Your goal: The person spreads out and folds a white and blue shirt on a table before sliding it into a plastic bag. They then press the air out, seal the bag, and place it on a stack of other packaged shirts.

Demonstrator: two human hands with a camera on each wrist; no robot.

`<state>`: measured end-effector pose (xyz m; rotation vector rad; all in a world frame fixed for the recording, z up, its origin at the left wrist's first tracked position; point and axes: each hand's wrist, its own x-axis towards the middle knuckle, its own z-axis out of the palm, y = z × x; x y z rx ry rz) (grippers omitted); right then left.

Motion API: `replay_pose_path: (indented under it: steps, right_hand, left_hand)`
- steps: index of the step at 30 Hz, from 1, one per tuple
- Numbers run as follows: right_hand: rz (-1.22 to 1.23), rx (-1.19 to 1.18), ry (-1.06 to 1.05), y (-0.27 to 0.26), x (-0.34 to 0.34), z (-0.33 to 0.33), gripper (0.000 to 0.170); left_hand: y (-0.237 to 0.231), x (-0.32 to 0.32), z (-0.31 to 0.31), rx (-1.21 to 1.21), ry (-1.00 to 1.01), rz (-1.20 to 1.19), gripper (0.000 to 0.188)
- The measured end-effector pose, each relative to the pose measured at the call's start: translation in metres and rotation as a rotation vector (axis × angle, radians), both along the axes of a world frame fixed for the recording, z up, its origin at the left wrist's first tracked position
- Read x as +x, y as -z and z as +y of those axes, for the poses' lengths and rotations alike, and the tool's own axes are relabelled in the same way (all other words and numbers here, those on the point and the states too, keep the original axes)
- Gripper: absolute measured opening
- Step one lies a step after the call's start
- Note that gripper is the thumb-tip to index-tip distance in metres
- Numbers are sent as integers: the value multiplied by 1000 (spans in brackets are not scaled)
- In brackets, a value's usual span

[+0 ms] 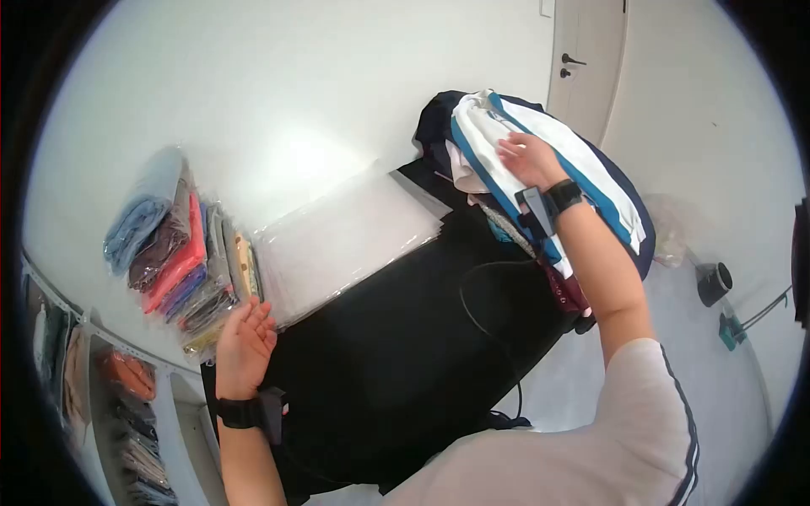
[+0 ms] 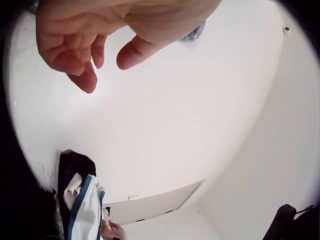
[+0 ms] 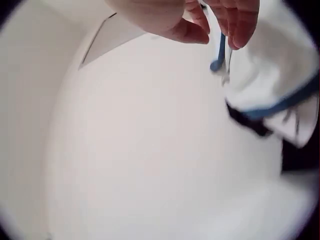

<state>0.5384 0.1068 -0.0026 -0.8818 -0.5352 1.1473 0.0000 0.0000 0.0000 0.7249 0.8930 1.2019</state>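
At the back right, a white garment with blue trim [image 1: 582,160] tops a heap of clothes. My right hand [image 1: 530,160] is over its upper part, palm partly turned up and fingers loosely bent; in the right wrist view the fingertips [image 3: 242,37] overlap the white cloth. Nothing is held in that hand. On the left, my left hand [image 1: 245,347] is beside the near end of a row of folded clothes in clear plastic bags [image 1: 181,278]. Its fingers are loosely bent with nothing between them, and the thumb stands apart in the left wrist view.
A stack of clear plastic bags [image 1: 346,240] lies on the black table [image 1: 396,354] between the hands. A dark cable [image 1: 472,312] crosses the tabletop. Shelves [image 1: 173,396] with more folded clothes stand at lower left. A door [image 1: 582,67] is at the back, and a dark cylinder [image 1: 714,284] is at right.
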Motion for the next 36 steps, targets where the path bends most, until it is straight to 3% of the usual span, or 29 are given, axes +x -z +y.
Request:
replay_pose_path:
  steps: [2,3,5,7,9,10,13,17,19,21,23,25,27,29,30,31,33,36]
  right_hand:
    - [-300,-96,266,0,21,-6,26]
    - [-317,-110,264,12,40,-12,26]
    - [-1579,-373,838,40,82,4,32]
    - [-1616,-635,687,25,95,0,31]
    - [-1574,-614,634,28,111,14,28]
    - [-1656,-581,676,31,113,15,28]
    - [-1528,-581,875,17,112,17,27]
    - [-1569,-309,1297,-45,90,8,26]
    - [-1608,69,1402,-96,63,-13,25]
    - [-1577,249,1378,-144,41,-32,26]
    - [-1324,362,967,-194,7,-63,28]
    - [-1306,452,858,-230,-15,-84,32]
    - [-1278,545,745,-258,-39,-106,36]
    - [-1077,587,654,-279,-73,-134,49]
    - [-1120,671,394,-281,-115,-182,34]
    - [-1119,677,378,-293,-129,-192,34]
    - [-828,722,251,-306,-148,-206,31]
    - [-935,798,254,-310,-176,-235,32]
  left_hand:
    - [7,8,1,-23,22,17,32]
    - [11,16,-10,-39,23,2,32]
    - [6,29,-13,-37,54,58,29]
    - [6,41,-19,-31,41,73,26]
    - [-6,42,-27,-10,69,174,25]
    - [-10,41,-32,0,82,188,23]
    - [-11,38,-38,17,91,203,23]
    - [-11,41,-41,24,104,246,24]
    - [-13,51,-46,57,120,257,26]
    - [-13,62,-49,73,145,244,26]
    - [-9,72,-52,89,164,226,27]
    - [-1,79,-52,228,249,268,31]
    - [-7,95,-57,172,250,264,36]
    - [-3,111,-62,309,248,429,55]
    - [0,120,-69,385,247,444,68]
    - [3,129,-76,463,246,462,82]
    - [13,144,-89,533,358,515,102]
    - [26,173,-126,774,404,644,113]
